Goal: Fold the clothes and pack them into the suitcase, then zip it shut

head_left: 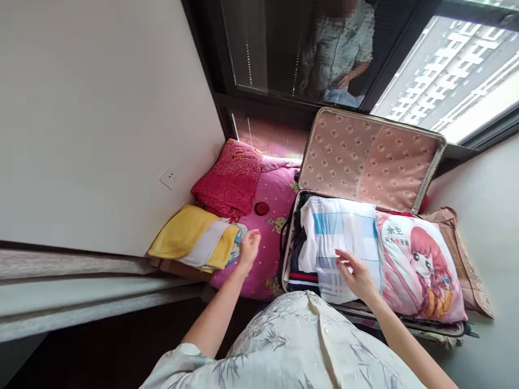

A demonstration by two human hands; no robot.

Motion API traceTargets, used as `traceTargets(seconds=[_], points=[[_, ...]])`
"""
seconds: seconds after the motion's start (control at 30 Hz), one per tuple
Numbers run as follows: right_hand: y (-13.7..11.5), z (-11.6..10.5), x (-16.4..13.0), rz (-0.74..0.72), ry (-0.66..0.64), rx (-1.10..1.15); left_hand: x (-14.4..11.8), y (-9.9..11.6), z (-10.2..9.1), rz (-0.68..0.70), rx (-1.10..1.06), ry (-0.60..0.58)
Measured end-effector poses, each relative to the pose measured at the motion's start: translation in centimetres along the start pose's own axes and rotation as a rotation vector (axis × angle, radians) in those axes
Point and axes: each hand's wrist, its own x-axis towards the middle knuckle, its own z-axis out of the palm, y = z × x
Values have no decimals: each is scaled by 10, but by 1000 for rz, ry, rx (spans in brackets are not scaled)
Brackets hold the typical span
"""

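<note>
My left hand hovers over the pink patterned bedding, just right of a folded yellow and white towel. Its fingers are loosely bent, and nothing shows in them. Above the open suitcase is my right hand, fingers apart and holding nothing visible. Below it lies a folded white cloth with blue checks; whether the fingertips touch it I cannot tell. Dark clothing with a red and white stripe peeks out at the suitcase's left. A pink pillow with a cartoon girl fills the right side.
The suitcase lid leans back towards the window. A red quilted bundle and a small round red-and-black object lie on the pink bedding. A brown woven mat stands against the right wall; a curtain hangs at left.
</note>
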Motion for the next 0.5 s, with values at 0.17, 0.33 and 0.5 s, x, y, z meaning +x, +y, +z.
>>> traceTargets(seconds=[0.17, 0.33, 0.5], points=[[55, -70, 9, 90, 330, -127, -77, -11, 109, 198, 115, -483], [156, -173, -8, 341, 622, -435, -111, -20, 168, 179, 426, -412], [220, -210, -25, 548, 458, -571, -110, -7, 198, 85, 423, -320]])
